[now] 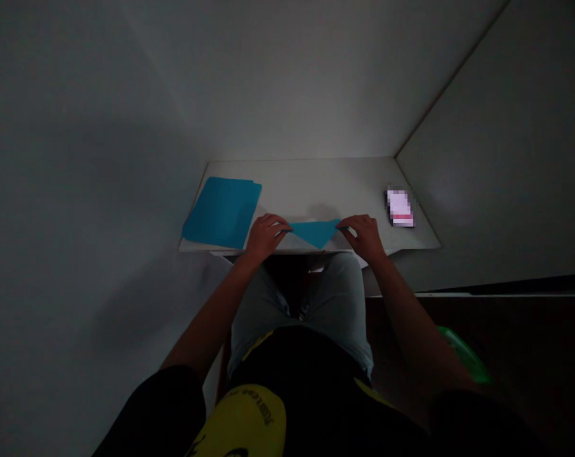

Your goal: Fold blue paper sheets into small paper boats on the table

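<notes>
the left hand [263, 237] and right hand [365, 235] each pinched one end of a blue paper [317, 232] by the desk [297, 184] front edge, its triangle shape seemingly already folded, while the flat blue sheets [223, 212] at left looked not yet folded.

1 left hand [263, 236] and 1 right hand [365, 235] show, so the count there is 2. There is 1 triangular blue paper [318, 233] and 1 stack of blue sheets [223, 212]; the stack has at least 2 sheets, going by its stepped corner, but their exact number cannot be told. Counted besides: 1 table [306, 181], 1 device with a lit screen [402, 204], 1 green object [466, 355], 2 trouser legs [337, 292] and 1 dark shirt [325, 381].
</notes>
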### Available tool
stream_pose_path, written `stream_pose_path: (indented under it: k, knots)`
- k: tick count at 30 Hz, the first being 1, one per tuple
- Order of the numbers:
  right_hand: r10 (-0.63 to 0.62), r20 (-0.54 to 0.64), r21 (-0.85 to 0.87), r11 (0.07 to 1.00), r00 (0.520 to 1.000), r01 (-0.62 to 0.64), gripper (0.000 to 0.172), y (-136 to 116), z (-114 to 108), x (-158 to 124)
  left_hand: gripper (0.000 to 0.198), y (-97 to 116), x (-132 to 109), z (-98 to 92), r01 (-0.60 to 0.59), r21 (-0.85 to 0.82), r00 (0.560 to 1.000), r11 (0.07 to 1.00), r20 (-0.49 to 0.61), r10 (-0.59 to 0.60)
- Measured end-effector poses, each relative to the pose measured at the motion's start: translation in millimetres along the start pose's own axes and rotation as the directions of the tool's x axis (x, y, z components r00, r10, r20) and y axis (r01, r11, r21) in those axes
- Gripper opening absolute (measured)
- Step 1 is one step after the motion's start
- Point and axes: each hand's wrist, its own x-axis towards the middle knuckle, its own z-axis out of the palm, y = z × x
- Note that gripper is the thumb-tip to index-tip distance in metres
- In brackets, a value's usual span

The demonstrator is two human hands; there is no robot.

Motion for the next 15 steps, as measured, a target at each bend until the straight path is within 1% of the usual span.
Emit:
stream_pose_path:
  k: [2, 4, 7, 9, 11, 13, 15]
  knots:
    - [-0.009, 0.038, -0.032, 0.999, 0.999, 0.011, 0.024, 8.0, 10.3, -8.0, 0.022, -5.9, -5.0, 12.2, 0.0, 0.03, 0.997, 1.0, 0.078, -0.002]
    - [-0.003, 0.081, -0.056, 0.998, 0.997, 0.007, 0.022, 14.5, 20.3, -19.0, 0.023, -12.3, -11.5, 24.5, 0.018, 0.021, 0.989, 1.0, 0.144, -0.021]
    - [0.027, 0.121, -0.079, 0.997, 0.992, -0.018, 0.023, 21.1, 29.3, -32.5, 0.022, -22.5, -18.7, 37.2, 0.068, -0.037, 0.982, 0.997, 0.178, -0.06]
    - [0.034, 0.133, -0.062, 0.998, 0.991, -0.026, 0.024, 24.8, 30.8, -35.8, 0.02, -29.1, -19.1, 40.5, 0.079, -0.076, 0.983, 0.994, 0.173, -0.065]
    - [0.017, 0.166, 0.001, 1.0, 0.986, -0.018, 0.026, 29.0, 30.2, -33.6, 0.019, -34.3, -15.5, 40.2, 0.071, -0.104, 0.982, 0.992, 0.18, -0.051]
    - [0.001, 0.208, 0.073, 0.997, 0.978, -0.017, 0.028, 34.1, 29.0, -27.3, 0.019, -37.4, -8.7, 37.8, 0.075, -0.123, 0.977, 0.99, 0.208, -0.048]
    - [0.0, 0.238, 0.107, 0.994, 0.971, -0.027, 0.029, 39.7, 28.3, -19.0, 0.019, -38.2, 0.0, 34.9, 0.096, -0.133, 0.967, 0.986, 0.247, -0.061]
